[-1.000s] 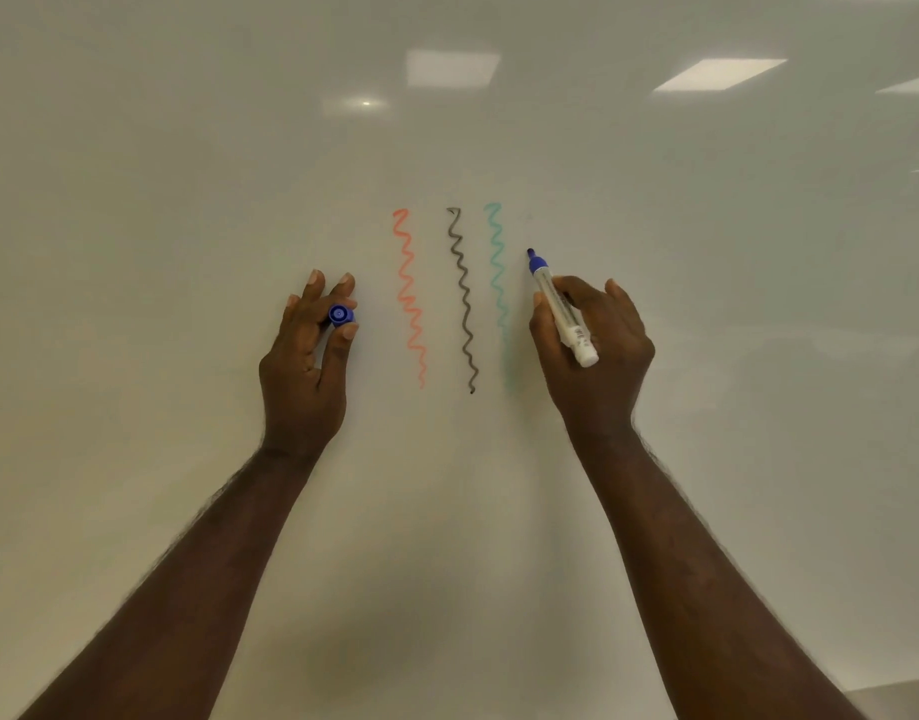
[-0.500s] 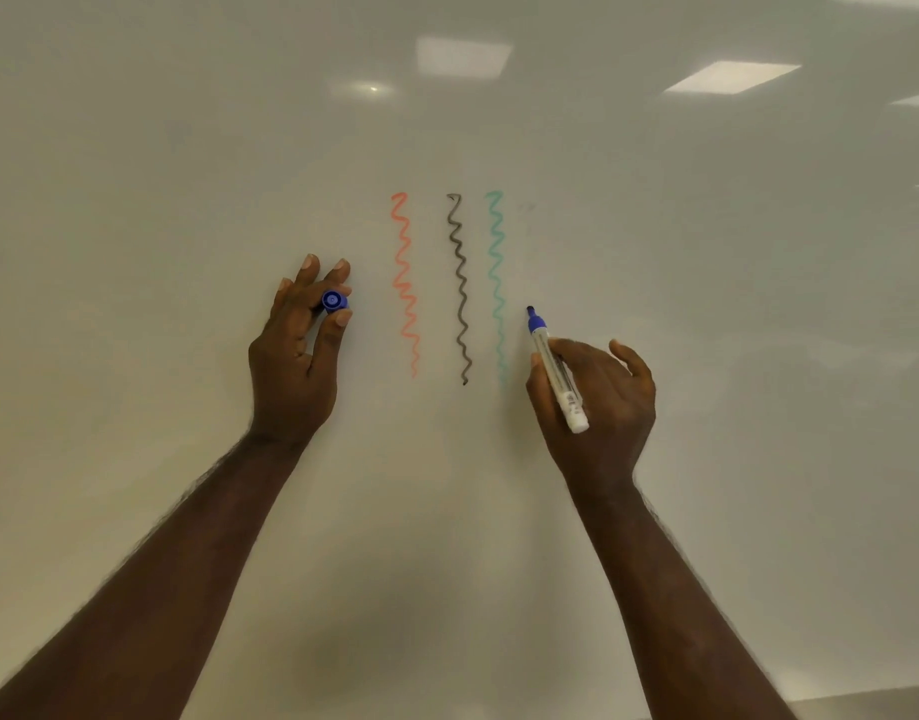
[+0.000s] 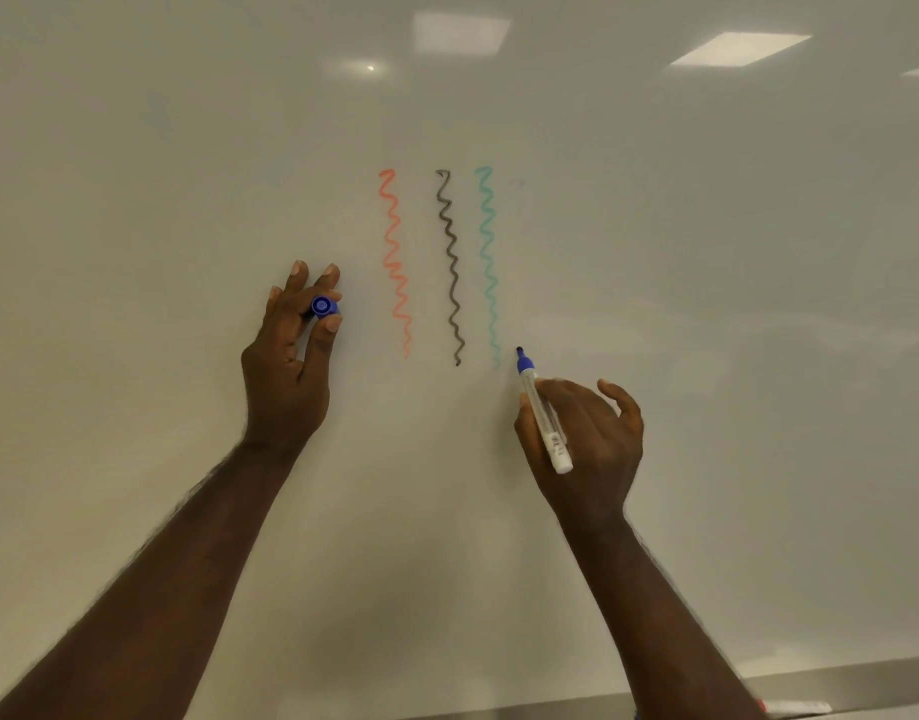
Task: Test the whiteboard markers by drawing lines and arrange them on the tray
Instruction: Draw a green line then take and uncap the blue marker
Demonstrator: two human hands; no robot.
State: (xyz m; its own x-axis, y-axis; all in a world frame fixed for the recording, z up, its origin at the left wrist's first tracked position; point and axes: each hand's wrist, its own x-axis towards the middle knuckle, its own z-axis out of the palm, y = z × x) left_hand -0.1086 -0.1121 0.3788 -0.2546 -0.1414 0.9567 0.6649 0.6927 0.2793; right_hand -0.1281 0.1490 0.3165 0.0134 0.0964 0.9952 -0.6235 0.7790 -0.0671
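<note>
Both bare forearms reach up and forward, the left hand (image 3: pixel 285 366) raised higher than the right hand (image 3: pixel 584 439). The left pinches a blue cap (image 3: pixel 324 306) between thumb and fingertips (the other fingers are straight and spread). The right grips a blue marker (image 3: pixel 543 413), tip up, its outer fingers curled loosely away from the barrel.

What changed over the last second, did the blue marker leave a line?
The right hand carried the blue marker down the whiteboard, from level with the tops of the squiggles to their bottoms, leaving no clear blue line. Unchanged: the left hand pinches the blue cap; red, black and green squiggles.
</note>
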